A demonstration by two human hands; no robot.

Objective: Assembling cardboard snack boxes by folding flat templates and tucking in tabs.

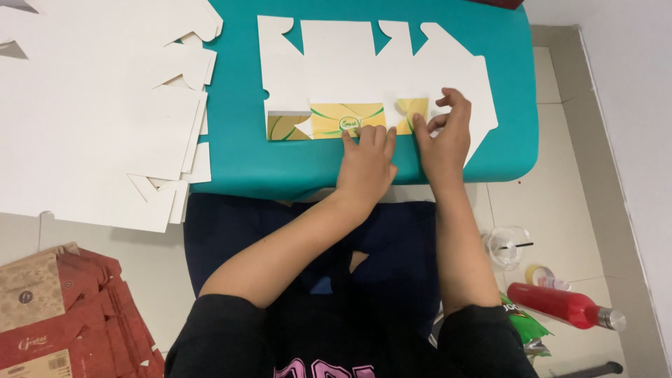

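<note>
A flat white die-cut box blank (pixel 364 63) lies on a teal table (pixel 238 154), its near flap folded up to show a yellow and green printed side (pixel 329 119). My left hand (pixel 367 157) presses flat on that folded flap near its middle. My right hand (pixel 444 133) rests just to the right, its fingers pinching and pressing the fold at the blank's right part. Neither hand lifts anything off the table.
A stack of white unfolded box blanks (pixel 98 105) covers the left. Red and brown flattened cartons (pixel 63 315) lie at the lower left. On the floor to the right are a red bottle (pixel 563 305), a clear plastic cup (pixel 505 246), a tape roll (pixel 540 274) and a green packet (pixel 525 325).
</note>
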